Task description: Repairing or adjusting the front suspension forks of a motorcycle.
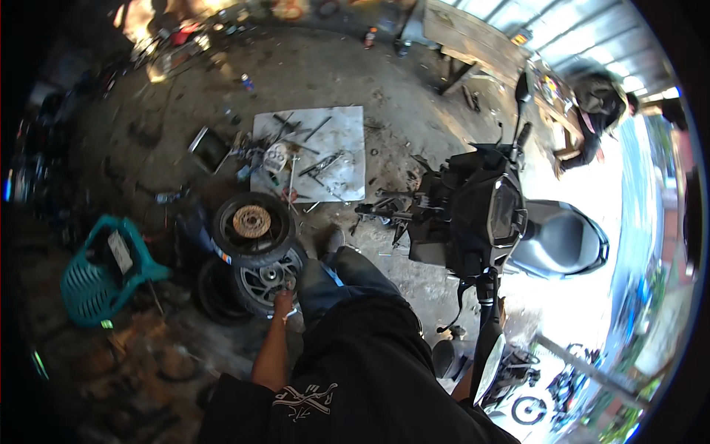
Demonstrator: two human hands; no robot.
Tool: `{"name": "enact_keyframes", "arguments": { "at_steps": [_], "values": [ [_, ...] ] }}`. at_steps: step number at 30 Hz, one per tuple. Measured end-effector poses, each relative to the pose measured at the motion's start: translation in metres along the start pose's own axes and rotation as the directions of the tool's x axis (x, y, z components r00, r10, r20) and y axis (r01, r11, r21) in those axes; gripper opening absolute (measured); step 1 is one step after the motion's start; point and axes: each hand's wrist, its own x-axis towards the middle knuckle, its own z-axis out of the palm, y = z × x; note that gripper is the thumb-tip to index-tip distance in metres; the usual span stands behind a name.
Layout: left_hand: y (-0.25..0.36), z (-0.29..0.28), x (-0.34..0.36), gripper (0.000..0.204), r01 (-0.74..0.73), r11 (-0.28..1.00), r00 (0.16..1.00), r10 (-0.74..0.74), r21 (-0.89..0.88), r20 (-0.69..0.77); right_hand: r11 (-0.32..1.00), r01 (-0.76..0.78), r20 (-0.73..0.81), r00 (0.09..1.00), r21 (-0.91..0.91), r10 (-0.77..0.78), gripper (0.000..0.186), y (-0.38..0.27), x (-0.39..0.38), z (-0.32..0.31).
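My left hand (283,302) hangs low at the edge of a stacked motorcycle wheel (271,277) with silver spokes. Its fingers are small and blurred, so their grip is unclear. On top of that stack lies another wheel (251,226) with a rusty brown brake disc. At my right stands a dark scooter (488,211) with its front bodywork opened up and a grey-black seat (558,238). My right forearm (464,386) passes behind the scooter's mirror (489,370). A patch of skin shows beside the handlebar, but the right hand is mostly hidden.
A white sheet (347,148) on the floor carries tools, rods and a round container (276,157). A green plastic chair (111,274) stands left of the wheels. Farther off are a wooden bench (473,41) and a bent-over person (595,111). More motorcycles (532,392) stand lower right.
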Motion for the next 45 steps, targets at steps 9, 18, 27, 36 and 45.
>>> {"name": "enact_keyframes", "arguments": {
  "at_steps": [9, 18, 27, 36, 45],
  "values": [
    [0.264, -0.091, 0.092, 0.037, -0.449, 0.820, 0.870, 0.492, 0.353, -0.037, 0.917, -0.321, -0.168, 0.916, 0.237, 0.364, 0.050, -0.020, -0.096, 0.047],
    [0.396, -0.058, 0.162, 0.033, -0.312, 0.818, 0.950, 0.273, 0.482, 0.152, 0.602, -0.595, -0.061, 0.682, 0.533, 0.729, 0.048, -0.061, -0.188, 0.238],
    [0.510, 0.014, 0.191, 0.024, -0.788, 0.312, 0.609, 0.523, 0.531, 0.596, 0.618, -0.712, 0.116, 0.681, 0.334, 0.723, 0.036, -0.112, -0.243, 0.461],
    [0.541, 0.021, 0.145, 0.032, -0.771, 0.136, 0.634, 0.257, 0.623, 0.729, 0.688, -0.643, 0.008, 0.729, -0.338, 0.685, 0.075, -0.168, -0.247, 0.538],
    [0.549, 0.010, 0.120, 0.046, -0.777, -0.606, 0.393, -0.253, 0.172, 0.884, 0.826, -0.470, 0.221, 0.810, -0.310, 0.544, 0.071, -0.195, -0.290, 0.590]
  ]
}}
